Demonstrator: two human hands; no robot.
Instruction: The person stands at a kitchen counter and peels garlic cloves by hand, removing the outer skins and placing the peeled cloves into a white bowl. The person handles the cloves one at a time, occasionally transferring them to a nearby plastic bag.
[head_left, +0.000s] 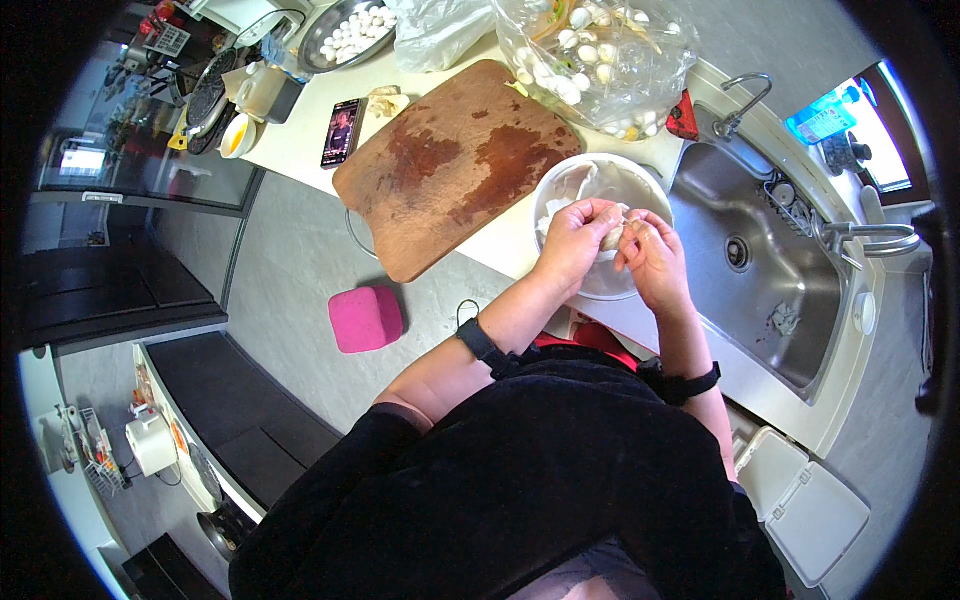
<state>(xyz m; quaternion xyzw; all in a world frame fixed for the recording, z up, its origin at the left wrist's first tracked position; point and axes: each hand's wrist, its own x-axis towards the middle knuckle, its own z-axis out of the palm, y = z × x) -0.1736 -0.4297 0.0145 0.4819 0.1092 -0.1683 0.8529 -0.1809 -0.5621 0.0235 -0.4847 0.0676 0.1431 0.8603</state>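
My left hand (576, 244) pinches a small whitish piece of food (612, 238) that looks like a mushroom. On its right side, the fingertips of my right hand (654, 255) grip the same piece. Both hands are over a round white plastic bucket (660, 180) at the counter's edge, with pale scraps inside. The fingers partly cover the piece, so its exact kind is hard to tell. Left of the bucket lies a wooden cutting board (457, 161) with dark wet patches. Behind it, a clear plastic bag (600, 67) holds many round white pieces.
A steel sink (757, 277) with a faucet (870, 234) lies to the right. Farther back are a metal bowl (307, 56) of small white balls and a white plastic bag (439, 34). A phone (343, 133) rests left of the board. On the floor stands a pink stool (365, 320).
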